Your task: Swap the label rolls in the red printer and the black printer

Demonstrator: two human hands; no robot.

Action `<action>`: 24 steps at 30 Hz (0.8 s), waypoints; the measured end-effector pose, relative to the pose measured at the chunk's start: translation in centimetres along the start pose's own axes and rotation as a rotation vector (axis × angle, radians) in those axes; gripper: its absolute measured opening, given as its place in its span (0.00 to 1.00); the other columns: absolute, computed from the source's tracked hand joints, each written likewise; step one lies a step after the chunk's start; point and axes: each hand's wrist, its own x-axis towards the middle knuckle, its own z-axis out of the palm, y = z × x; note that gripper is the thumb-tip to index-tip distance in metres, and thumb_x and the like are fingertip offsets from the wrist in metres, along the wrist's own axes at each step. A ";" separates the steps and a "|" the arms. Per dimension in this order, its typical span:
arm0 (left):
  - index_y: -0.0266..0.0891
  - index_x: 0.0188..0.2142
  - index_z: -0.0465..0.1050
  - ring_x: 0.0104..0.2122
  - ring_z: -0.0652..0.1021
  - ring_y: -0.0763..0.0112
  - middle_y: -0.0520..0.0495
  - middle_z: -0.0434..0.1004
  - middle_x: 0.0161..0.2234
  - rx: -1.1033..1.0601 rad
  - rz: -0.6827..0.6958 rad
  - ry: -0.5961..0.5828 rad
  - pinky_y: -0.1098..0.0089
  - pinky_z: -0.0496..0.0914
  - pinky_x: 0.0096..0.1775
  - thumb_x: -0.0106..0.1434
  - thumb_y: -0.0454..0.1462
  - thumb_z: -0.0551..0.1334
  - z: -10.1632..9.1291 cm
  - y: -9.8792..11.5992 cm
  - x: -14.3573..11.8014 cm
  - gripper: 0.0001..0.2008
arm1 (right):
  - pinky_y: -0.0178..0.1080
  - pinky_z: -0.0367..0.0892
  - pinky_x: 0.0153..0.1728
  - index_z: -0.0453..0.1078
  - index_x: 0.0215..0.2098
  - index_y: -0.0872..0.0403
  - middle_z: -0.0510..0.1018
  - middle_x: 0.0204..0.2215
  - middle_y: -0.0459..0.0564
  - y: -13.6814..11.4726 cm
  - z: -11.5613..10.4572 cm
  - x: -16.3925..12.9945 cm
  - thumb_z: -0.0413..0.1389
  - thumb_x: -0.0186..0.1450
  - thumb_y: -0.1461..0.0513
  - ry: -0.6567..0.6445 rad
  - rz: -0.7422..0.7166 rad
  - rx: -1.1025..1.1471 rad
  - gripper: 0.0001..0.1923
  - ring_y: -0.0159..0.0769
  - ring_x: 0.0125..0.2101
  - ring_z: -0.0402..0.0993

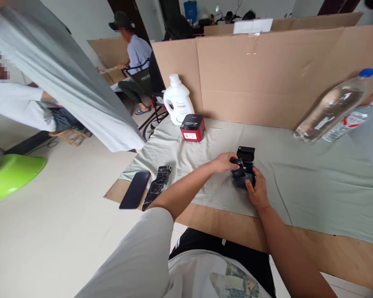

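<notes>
On the grey cloth in front of me is a small dark box-like device (245, 181) with its black lid (246, 153) tipped up at the back. My left hand (225, 162) is closed on a small black block (238, 169), over the left side of the device. Its exact kind is too small to tell. My right hand (259, 192) grips the right side of the device, thumb toward the front and fingers along the side. Part of the device's inside is hidden by the block and my left fingers.
Left on the table lie a dark phone (134, 190) and a black marbled strap-like item (157, 187). A red-and-black box (193, 128) and white jug (178, 100) stand behind. Cardboard (255, 78) walls the back; plastic bottles (332, 108) lean at right. Other people sit at left.
</notes>
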 end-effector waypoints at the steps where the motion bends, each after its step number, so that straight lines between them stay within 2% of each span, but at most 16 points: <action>1: 0.36 0.41 0.73 0.38 0.75 0.67 0.49 0.77 0.38 -0.032 0.001 -0.068 0.69 0.67 0.41 0.54 0.40 0.64 -1.8 -1.0 -1.4 0.15 | 0.59 0.58 0.58 0.54 0.63 0.56 0.63 0.60 0.63 0.0 0.0 0.0 0.45 0.68 0.46 -0.001 -0.003 0.000 0.32 0.50 0.60 0.59; 3: 0.36 0.40 0.74 0.37 0.75 0.67 0.49 0.77 0.37 0.013 -0.035 -0.157 0.70 0.67 0.40 0.53 0.42 0.64 -5.7 -3.2 -4.6 0.16 | 0.59 0.57 0.59 0.54 0.63 0.56 0.63 0.60 0.63 0.1 0.0 0.1 0.45 0.68 0.46 -0.010 0.003 -0.003 0.32 0.50 0.61 0.59; 5: 0.37 0.39 0.76 0.36 0.75 0.66 0.50 0.77 0.35 0.155 -0.123 -0.220 0.71 0.66 0.39 0.53 0.42 0.64 -9.1 -5.6 -7.9 0.16 | 0.59 0.56 0.59 0.55 0.63 0.55 0.63 0.60 0.62 0.1 0.0 0.2 0.45 0.68 0.46 -0.020 0.011 -0.010 0.32 0.50 0.61 0.58; 7: 0.38 0.38 0.77 0.36 0.75 0.65 0.50 0.78 0.33 0.322 -0.228 -0.312 0.71 0.66 0.40 0.53 0.40 0.64 -11.1 -7.8 -10.8 0.13 | 0.59 0.56 0.59 0.55 0.63 0.55 0.62 0.61 0.62 0.0 0.1 0.2 0.46 0.68 0.46 -0.030 0.013 -0.022 0.32 0.50 0.61 0.57; 8: 0.39 0.38 0.77 0.37 0.75 0.64 0.49 0.78 0.34 0.411 -0.270 -0.340 0.70 0.66 0.41 0.52 0.38 0.63 -11.5 -8.8 -12.0 0.13 | 0.59 0.56 0.59 0.55 0.63 0.55 0.62 0.61 0.63 -0.1 0.1 0.2 0.46 0.68 0.46 -0.031 0.014 -0.028 0.32 0.50 0.61 0.57; 10: 0.41 0.41 0.77 0.42 0.75 0.61 0.47 0.78 0.39 0.576 -0.328 -0.339 0.69 0.65 0.44 0.52 0.35 0.62 -11.3 -10.1 -13.9 0.16 | 0.59 0.56 0.59 0.55 0.63 0.55 0.62 0.61 0.62 -0.2 0.1 0.2 0.46 0.67 0.46 -0.026 0.020 -0.035 0.32 0.50 0.61 0.57; 12: 0.43 0.45 0.76 0.48 0.72 0.57 0.44 0.76 0.46 0.712 -0.352 -0.266 0.65 0.64 0.48 0.51 0.31 0.61 -10.1 -10.5 -15.2 0.21 | 0.59 0.56 0.59 0.56 0.62 0.55 0.62 0.60 0.62 -0.2 0.2 0.2 0.46 0.67 0.46 -0.017 0.024 -0.034 0.32 0.50 0.61 0.57; 14: 0.45 0.47 0.75 0.52 0.69 0.55 0.43 0.73 0.50 0.793 -0.312 -0.169 0.61 0.61 0.52 0.50 0.28 0.59 -8.7 -9.9 -16.2 0.24 | 0.59 0.56 0.59 0.56 0.62 0.55 0.63 0.60 0.62 -0.1 0.3 0.2 0.46 0.67 0.46 -0.012 0.023 -0.028 0.31 0.50 0.61 0.58; 16: 0.46 0.46 0.74 0.52 0.68 0.55 0.44 0.73 0.49 0.797 -0.213 -0.140 0.59 0.58 0.53 0.49 0.25 0.58 -7.3 -8.9 -17.0 0.26 | 0.60 0.57 0.59 0.56 0.62 0.55 0.63 0.60 0.62 -0.1 0.4 0.2 0.46 0.68 0.46 -0.010 0.020 -0.020 0.31 0.50 0.61 0.58; 18: 0.47 0.43 0.75 0.50 0.69 0.56 0.45 0.73 0.47 0.763 -0.134 -0.193 0.60 0.58 0.52 0.48 0.25 0.59 -6.1 -8.0 -17.7 0.23 | 0.60 0.57 0.58 0.56 0.62 0.55 0.63 0.60 0.62 -0.1 0.4 0.2 0.46 0.68 0.47 -0.007 0.019 -0.017 0.30 0.50 0.60 0.59; 22: 0.42 0.30 0.75 0.46 0.70 0.54 0.42 0.74 0.40 0.769 -0.138 -0.273 0.61 0.59 0.48 0.49 0.28 0.64 -4.3 -6.9 -17.6 0.09 | 0.60 0.58 0.58 0.56 0.62 0.53 0.63 0.60 0.61 -0.4 0.3 0.1 0.46 0.68 0.48 -0.003 0.037 -0.020 0.29 0.49 0.59 0.60; 24: 0.42 0.31 0.75 0.46 0.70 0.56 0.45 0.75 0.40 0.663 -0.118 -0.336 0.63 0.60 0.48 0.49 0.31 0.67 -3.9 -5.8 -16.9 0.09 | 0.59 0.59 0.58 0.55 0.62 0.52 0.63 0.60 0.60 -0.6 0.3 0.1 0.46 0.68 0.48 -0.004 0.040 -0.027 0.29 0.48 0.59 0.60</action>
